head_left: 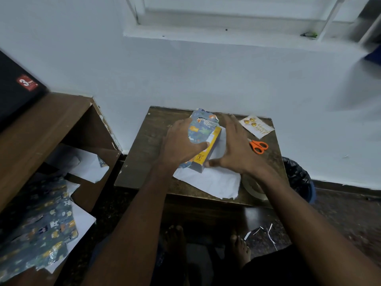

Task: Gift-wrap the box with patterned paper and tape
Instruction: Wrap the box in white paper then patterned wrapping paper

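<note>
A yellow box [210, 148] lies on the small wooden table [152, 129], partly covered by blue animal-patterned wrapping paper [201, 129] whose white underside [208, 182] spreads toward me. My left hand [179, 144] presses the patterned flap down over the box's top and left side with fingers extended. To the box's right, my right hand [235, 147] is spread flat with its thumb touching the box's near corner. A roll of clear tape [253, 188] lies at the table's front right, partly hidden by my right forearm.
Orange scissors [258, 146] and a gift tag card [256, 126] lie at the table's back right. A bin with a black liner [299, 178] stands right of the table. More patterned paper [39, 223] sits on the wooden shelf unit [51, 120] at left. Paper scraps [263, 232] litter the floor.
</note>
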`<state>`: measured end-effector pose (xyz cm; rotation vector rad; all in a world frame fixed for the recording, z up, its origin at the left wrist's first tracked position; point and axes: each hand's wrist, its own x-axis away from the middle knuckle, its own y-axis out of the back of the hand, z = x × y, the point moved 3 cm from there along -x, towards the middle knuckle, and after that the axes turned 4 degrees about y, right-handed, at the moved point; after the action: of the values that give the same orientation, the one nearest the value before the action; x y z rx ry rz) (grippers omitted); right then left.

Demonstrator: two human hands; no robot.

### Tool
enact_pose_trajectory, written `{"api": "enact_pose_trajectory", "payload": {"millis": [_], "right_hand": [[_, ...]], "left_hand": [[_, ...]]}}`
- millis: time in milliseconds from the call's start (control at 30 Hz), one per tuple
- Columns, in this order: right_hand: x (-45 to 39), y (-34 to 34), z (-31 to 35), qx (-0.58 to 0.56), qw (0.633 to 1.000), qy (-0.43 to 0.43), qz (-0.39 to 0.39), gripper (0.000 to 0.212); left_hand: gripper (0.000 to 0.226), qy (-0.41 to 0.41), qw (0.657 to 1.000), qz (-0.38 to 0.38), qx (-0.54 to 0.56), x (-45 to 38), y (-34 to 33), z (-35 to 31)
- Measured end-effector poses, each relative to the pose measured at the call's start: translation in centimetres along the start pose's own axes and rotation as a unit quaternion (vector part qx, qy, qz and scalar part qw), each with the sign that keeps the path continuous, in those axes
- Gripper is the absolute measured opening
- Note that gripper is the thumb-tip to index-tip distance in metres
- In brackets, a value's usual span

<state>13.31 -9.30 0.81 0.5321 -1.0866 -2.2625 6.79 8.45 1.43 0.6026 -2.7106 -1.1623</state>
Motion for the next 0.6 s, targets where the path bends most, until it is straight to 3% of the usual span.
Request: {"api": "enact_pose_trajectory", "payload": {"millis": [100,200,267,333,433,600], "right_hand": [[0.2,-0.2,0.5,0.088,0.996,0.013,0.012,0.156],[0.7,0.1,2.4,0.202,0.975,0.087,-0.044,0.150],[0.9,0.4,3.8,0.213,0.965,0.139,-0.069,0.144],[0.8,0.3,4.6,0.141,0.976,0.151,-0.069,0.143],[0.5,-0.9,4.0,-0.037,0.993,0.082,-0.079,0.157],[-0.5,-3.2,1.7,-0.114,0.992,-0.042,-0.043,0.178]], "left_hand": [[0.078,-0.007,1.000,-0.025,0.003,-0.2,0.2,0.2],[0.065,-0.020,0.999,-0.035,0.004,0.1,0.4,-0.3],[0.051,-0.037,0.998,-0.042,0.014,0.3,0.7,-0.7],[0.048,-0.037,0.998,-0.043,0.027,0.4,0.7,-0.6],[0.068,-0.013,0.999,-0.038,0.012,0.0,0.4,0.1],[0.073,-0.007,0.999,-0.031,0.004,-0.5,0.1,0.4]]}}
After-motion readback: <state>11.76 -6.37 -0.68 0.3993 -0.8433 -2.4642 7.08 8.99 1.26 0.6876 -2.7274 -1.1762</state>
